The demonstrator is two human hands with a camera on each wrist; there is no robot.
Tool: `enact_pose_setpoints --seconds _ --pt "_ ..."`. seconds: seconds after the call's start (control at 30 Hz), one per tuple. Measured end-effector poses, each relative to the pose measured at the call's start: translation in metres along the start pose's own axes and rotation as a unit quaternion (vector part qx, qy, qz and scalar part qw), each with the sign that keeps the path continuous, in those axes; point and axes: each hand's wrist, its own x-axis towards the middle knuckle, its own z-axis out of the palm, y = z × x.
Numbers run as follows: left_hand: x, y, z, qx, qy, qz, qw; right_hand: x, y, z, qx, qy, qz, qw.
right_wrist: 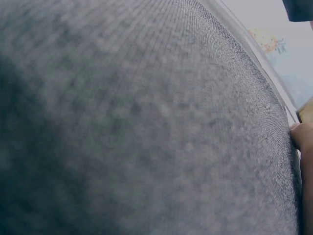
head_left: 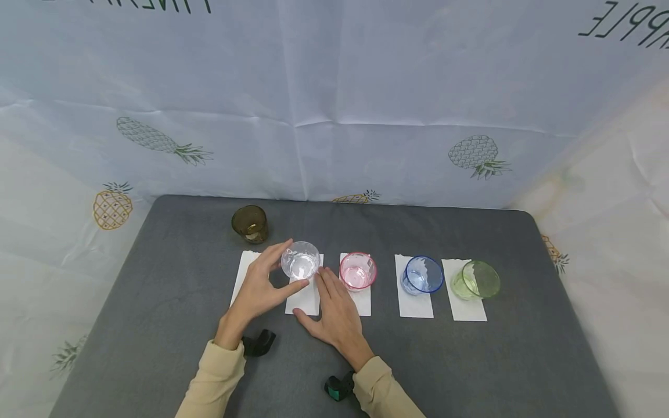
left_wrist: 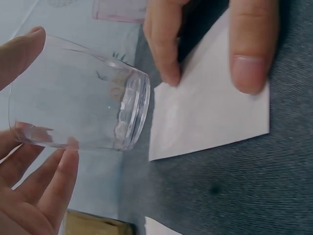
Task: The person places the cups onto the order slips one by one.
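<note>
In the head view my left hand holds a clear glass between thumb and fingers. The left wrist view has this clear glass tilted, its thick base over the cloth side of a white paper slip. My right hand lies with fingers extended at the same paper slip, its thumb and a finger touching the paper. Just right of those fingers stands a pink-rimmed glass on its own slip. In the right wrist view mostly grey cloth shows.
A brown glass stands at the back left, behind a partly hidden paper slip. Rightward, a blue glass and a green glass stand on paper slips. The grey table meets a pineapple-print curtain at its back edge.
</note>
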Motion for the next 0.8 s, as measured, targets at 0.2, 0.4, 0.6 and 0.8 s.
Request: enact_pose_setpoints --seconds 0.2,0.4,0.6,0.8 --pt "-0.007 -0.006 0.002 0.011 -0.006 -0.004 0.9999 0.000 0.001 0.001 0.002 0.004 -0.003 1.000" --pt "-0.010 -0.011 0.005 0.010 -0.008 -0.004 0.9999 0.000 0.000 0.001 0.003 -0.001 -0.001 1.000" --pt "-0.012 -0.015 0.008 -0.003 -0.021 -0.001 0.9998 0.000 0.000 0.000 0.009 -0.012 0.009 1.000" --pt "-0.012 -0.017 0.009 -0.006 -0.025 0.000 0.9997 0.001 -0.001 -0.001 0.017 -0.018 0.016 1.000"
